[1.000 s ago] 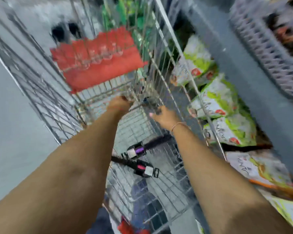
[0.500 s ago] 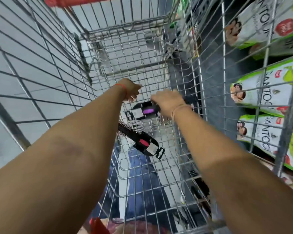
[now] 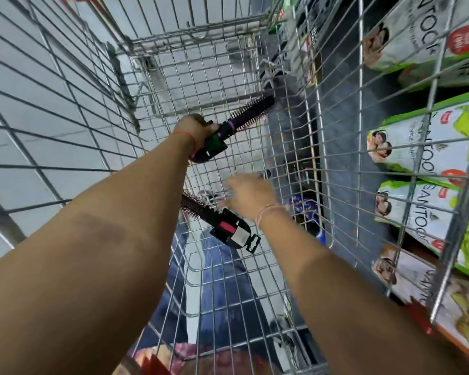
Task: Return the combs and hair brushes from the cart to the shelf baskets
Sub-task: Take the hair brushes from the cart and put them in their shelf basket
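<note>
Both arms reach down into a wire shopping cart. My left hand grips the handle of a round black and purple hair brush, held above the cart floor with its bristles pointing right and away. A second round black hair brush with a pink and white label lies on the cart's wire floor. My right hand hovers just above that brush with fingers spread and blurred, holding nothing. No shelf basket is in view.
Green and white packets fill the shelves to the right, seen through the cart's right wall. A grey tiled floor lies to the left. The cart's wire sides close in on both arms.
The purple brush has passed to my left hand, which has lifted it off the cart floor. My right hand has let go and moved down toward the second brush.
</note>
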